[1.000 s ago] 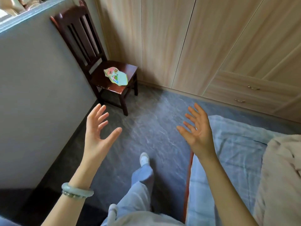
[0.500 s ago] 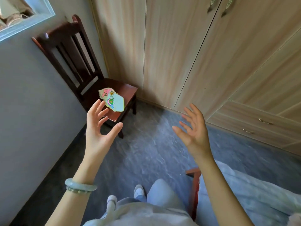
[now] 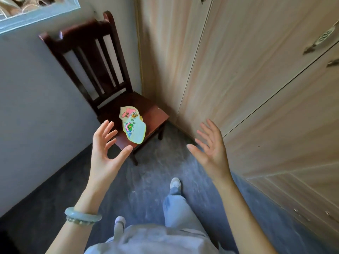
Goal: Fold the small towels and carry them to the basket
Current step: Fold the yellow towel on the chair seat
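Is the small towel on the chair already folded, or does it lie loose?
Loose, not folded. The small towel lies bunched on the seat of the chair, with an irregular rounded outline and no straight edges.

One dark red-brown wooden chair point(image 3: 95, 52) stands in the corner. One small crumpled pale-green towel with a cartoon print point(image 3: 134, 128) lies on its seat. Two bare hands are in view, the left hand point(image 3: 104, 156) and the right hand point(image 3: 212, 153). One pale green stone-like bangle point(image 3: 82, 216) circles the left wrist. Two white shoes point(image 3: 175, 182) show below. One light wood-grain wardrobe point(image 3: 238, 88) fills the right side; its metal handles are blurred and cut off, so their number cannot be told.
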A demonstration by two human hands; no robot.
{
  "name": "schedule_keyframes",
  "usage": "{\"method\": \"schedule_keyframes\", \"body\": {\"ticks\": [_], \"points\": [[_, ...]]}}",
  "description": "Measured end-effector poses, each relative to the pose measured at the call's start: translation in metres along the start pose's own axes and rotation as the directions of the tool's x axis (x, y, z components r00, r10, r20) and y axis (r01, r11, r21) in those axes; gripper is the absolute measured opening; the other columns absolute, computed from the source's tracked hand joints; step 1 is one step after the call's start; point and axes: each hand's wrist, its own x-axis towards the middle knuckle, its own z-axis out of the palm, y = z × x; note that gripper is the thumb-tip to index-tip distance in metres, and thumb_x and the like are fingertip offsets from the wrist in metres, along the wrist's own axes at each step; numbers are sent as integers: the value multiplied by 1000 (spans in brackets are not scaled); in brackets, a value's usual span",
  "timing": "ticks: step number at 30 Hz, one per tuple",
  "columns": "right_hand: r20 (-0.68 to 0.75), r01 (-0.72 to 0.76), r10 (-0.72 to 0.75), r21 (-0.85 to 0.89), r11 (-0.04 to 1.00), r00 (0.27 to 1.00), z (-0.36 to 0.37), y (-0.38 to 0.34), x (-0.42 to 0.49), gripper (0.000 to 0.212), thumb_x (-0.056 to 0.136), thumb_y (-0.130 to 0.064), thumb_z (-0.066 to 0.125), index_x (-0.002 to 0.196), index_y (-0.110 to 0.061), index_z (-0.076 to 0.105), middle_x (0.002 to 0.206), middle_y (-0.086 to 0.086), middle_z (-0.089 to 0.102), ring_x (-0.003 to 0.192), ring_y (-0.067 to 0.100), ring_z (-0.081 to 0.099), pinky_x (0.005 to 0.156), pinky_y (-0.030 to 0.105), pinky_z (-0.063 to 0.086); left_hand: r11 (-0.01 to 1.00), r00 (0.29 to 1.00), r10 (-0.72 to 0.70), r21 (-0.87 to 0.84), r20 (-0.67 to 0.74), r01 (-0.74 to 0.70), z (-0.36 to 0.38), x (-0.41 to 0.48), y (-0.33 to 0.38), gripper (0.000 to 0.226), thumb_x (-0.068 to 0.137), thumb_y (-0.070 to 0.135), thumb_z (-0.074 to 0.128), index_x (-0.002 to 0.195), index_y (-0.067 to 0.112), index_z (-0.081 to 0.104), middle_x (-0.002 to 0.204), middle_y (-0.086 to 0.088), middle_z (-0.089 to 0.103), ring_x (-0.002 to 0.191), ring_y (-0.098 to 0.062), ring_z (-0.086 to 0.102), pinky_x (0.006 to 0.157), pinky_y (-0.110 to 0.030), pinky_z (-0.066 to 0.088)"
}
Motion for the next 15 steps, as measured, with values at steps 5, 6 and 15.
{"method": "schedule_keyframes", "body": {"ticks": [5,6,15], "points": [[180,-33,35,-11,999,983,-18,-1,93,75,69,-13,71,128,-43,37,140,-4,46,126,8,49,101,28,45,996,986,-81,20,-144,84,43,45,6,81,64,46,72,135,43,33,147,5,41,128,-10,47,105,-36,41],[219,-34,38,-21,999,975,-18,0,109,75,69,-13,71,128,-43,37,141,-2,46,126,8,50,100,26,45,995,982,-91,23,-164,96,50,52,7,80,64,46,72,134,43,33,147,5,41,128,-10,47,105,-36,41],[509,-37,82,-97,995,857,16,15,210,77,70,-12,74,130,-41,36,134,-13,47,124,4,50,97,21,46,973,905,-196,42,-377,228,65,91,-1,82,66,43,72,137,36,33,145,6,42,127,-10,48,103,-35,44]]}}
